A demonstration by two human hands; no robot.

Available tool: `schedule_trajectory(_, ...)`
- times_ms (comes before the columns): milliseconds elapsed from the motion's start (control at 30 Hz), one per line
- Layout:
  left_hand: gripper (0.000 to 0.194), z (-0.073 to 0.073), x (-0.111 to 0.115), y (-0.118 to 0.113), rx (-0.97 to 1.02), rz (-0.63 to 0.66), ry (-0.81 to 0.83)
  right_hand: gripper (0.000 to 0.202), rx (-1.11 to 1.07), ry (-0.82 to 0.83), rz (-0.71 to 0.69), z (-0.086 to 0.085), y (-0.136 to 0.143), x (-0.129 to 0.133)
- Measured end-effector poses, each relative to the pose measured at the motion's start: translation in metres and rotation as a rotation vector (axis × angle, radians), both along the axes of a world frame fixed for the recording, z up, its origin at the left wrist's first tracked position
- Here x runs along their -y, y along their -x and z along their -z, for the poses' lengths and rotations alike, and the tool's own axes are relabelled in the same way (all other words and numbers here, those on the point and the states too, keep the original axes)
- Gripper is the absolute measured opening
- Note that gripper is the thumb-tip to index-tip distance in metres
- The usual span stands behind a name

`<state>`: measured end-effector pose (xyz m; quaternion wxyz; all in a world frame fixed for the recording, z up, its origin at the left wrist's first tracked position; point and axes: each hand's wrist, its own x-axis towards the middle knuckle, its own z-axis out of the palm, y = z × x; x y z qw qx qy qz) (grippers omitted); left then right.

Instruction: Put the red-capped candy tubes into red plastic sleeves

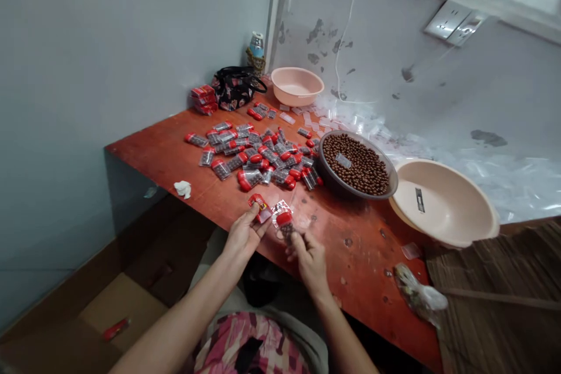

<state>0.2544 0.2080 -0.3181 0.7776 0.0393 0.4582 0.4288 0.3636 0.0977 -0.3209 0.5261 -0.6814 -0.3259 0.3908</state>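
Note:
Near the table's front edge, my left hand (242, 235) pinches a small red printed packet (258, 204) between thumb and fingers. My right hand (311, 258) grips a small clear container with a red cap (284, 221), which has dark brown pieces inside. Just beyond the two hands lies a shiny red-and-white printed piece (280, 207), partly hidden by the container. A loose pile of similar red-capped containers (249, 178) spreads over the table ahead. To the right of the pile, a grey bowl (326, 178) is filled with round brown balls, with a clear plastic piece (342, 160) on top.
A large cream basin (464, 210) holds a dark strip; a peach basin (298, 99) stands at the back. Clear plastic pieces (368, 123) line the wall. A patterned bag (234, 90), red boxes (204, 99), crumpled tissue (183, 189) and a knotted plastic bag (418, 292) lie on the red table (350, 263).

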Motion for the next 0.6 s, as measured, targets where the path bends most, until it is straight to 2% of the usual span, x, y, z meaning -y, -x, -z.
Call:
schedule_trajectory(67, 0.006, 0.0, 0.001, -0.004, 0.019, 0.008, -0.015, 0.03, -0.123, -0.017, 0.049, 0.001, 0.018, 0.009)
schedule_trajectory(167, 0.007, -0.001, 0.005, -0.01, 0.06, 0.024, -0.06, 0.029, -0.187, -0.03, 0.091, 0.005, 0.028, 0.008)
schedule_trajectory(367, 0.003, -0.004, 0.014, -0.018, 0.056, 0.073, -0.162, 0.026, -0.241, -0.084, 0.173, 0.008, 0.026, 0.005)
schedule_trajectory(600, 0.006, -0.008, 0.029, -0.029, 0.089, 0.243, -0.189, 0.027, -0.23, -0.085, 0.257, 0.003, 0.027, 0.021)
